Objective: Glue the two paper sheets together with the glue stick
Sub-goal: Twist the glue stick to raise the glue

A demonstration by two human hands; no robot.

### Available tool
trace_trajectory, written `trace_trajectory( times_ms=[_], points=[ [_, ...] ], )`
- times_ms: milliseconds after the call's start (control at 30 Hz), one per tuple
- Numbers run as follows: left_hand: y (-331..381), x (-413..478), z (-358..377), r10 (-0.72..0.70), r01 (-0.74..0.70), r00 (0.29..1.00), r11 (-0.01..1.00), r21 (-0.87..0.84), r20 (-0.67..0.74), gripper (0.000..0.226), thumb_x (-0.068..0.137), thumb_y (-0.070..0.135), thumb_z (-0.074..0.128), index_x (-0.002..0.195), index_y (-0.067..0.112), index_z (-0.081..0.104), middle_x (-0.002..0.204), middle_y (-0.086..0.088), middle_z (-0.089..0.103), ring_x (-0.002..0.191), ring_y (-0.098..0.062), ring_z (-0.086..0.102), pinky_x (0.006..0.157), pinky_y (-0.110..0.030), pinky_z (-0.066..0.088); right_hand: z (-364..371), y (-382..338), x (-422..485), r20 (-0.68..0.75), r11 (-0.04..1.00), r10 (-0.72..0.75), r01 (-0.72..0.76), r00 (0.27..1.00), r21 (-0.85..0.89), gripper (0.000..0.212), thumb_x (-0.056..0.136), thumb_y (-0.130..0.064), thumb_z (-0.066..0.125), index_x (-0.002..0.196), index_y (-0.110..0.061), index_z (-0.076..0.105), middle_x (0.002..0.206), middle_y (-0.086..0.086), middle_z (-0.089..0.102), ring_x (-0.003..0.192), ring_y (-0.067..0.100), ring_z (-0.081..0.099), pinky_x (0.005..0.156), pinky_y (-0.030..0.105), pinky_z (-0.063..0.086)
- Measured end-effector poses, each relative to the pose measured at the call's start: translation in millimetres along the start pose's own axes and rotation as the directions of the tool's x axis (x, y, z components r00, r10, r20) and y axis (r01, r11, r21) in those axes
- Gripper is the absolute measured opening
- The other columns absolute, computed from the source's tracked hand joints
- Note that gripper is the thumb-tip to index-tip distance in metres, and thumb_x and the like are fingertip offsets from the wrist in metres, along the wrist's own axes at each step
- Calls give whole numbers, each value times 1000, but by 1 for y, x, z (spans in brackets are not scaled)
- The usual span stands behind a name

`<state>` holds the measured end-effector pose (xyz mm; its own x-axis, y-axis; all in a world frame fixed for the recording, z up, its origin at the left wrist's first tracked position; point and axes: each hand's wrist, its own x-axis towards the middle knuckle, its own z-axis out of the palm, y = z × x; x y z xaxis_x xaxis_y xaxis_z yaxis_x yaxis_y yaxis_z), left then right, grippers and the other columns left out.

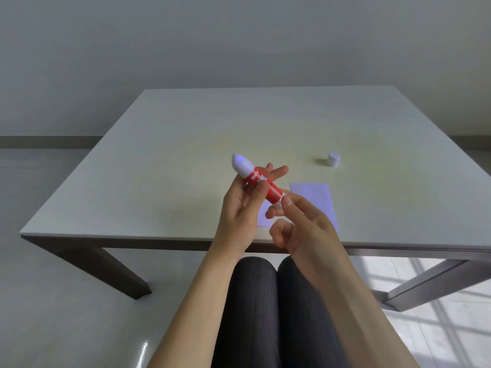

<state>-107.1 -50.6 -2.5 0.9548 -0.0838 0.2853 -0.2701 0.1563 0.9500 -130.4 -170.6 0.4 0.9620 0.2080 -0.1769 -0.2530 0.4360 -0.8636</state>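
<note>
A red glue stick (265,185) with its white glue tip pushed out is held tilted above the table, tip pointing up and left. My left hand (243,208) grips its red barrel. My right hand (297,219) pinches the white base end with thumb and fingertips. The white cap (333,159) stands alone on the table to the right. Pale lilac paper (316,199) lies flat near the front edge under my hands; a second piece (264,217) shows between them, mostly hidden.
The light table top (186,155) reaches a dark front edge just below my hands. My knees in dark trousers (265,301) sit under that edge. Glossy floor lies all around.
</note>
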Motion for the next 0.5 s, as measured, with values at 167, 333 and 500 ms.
trace_trajectory(
  times_ms=[167, 333, 500],
  points=[
    [-1, -1, 2, 14, -15, 994, 1000, 6, 112, 26, 98, 18, 39, 117, 9, 54, 122, -1, 67, 127, -1, 49, 100, -14, 37, -4, -8, 0, 177, 870, 351, -390, 919, 302, 42, 93, -40, 41, 71, -10, 61, 44, -2, 43, 28, 7, 22, 33, 17, 23],
    [-1, 0, 2, -40, 50, 992, 996, -74, 122, 27, 97, 23, 39, 117, 21, 58, 123, 11, 66, 124, 3, 49, 90, -22, 50, -3, -4, -2, 127, 961, 202, -221, 971, 167, 57, 89, -56, 38, 87, -7, 67, 57, 6, 57, 34, 14, 42, 38, 20, 37],
    [2, 12, -10, -50, 18, 985, 982, 186, 168, 46, 89, 32, 53, 133, 22, 49, 140, 14, 51, 132, 4, 40, 110, -22, 33, -4, -12, 8, 33, 977, 29, -36, 999, 209, 18, 79, -32, 61, 81, -17, 71, 56, -4, 48, 43, 9, 42, 44, 17, 39]
  ],
)
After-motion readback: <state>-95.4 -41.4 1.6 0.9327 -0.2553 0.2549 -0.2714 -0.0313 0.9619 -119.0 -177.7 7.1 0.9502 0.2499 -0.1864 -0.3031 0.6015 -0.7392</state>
